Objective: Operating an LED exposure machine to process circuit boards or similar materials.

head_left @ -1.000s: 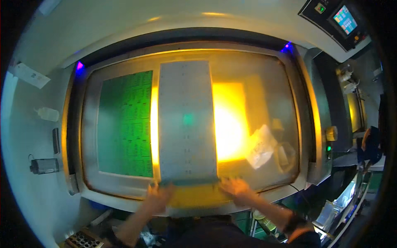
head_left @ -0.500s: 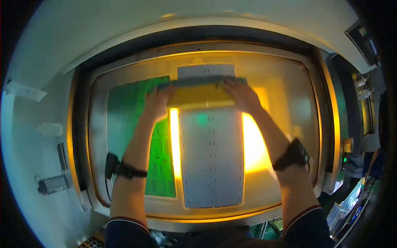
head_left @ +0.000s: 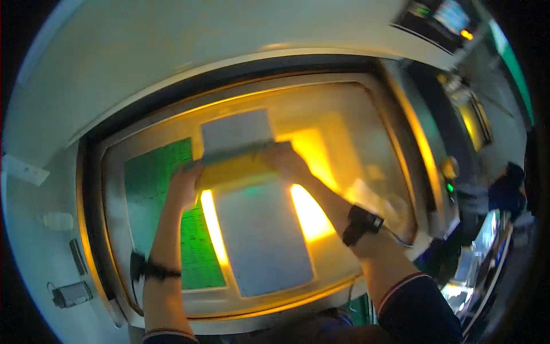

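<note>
- left hand and right hand: blurry fingers gripping a wide yellow-and-dark bar
- bar's past the middle of the flat grey rectangular panel, far end not reached yet

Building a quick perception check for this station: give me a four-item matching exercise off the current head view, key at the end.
1. Yellow bar
2. Green printed panel
3. Grey panel
4. Display screen

A. Partly hidden by the left forearm
B. At the top right of the view
C. Held between left hand and right hand
D. Flat in the middle, with the bar across it

Pairs: 1-C, 2-A, 3-D, 4-B
</note>
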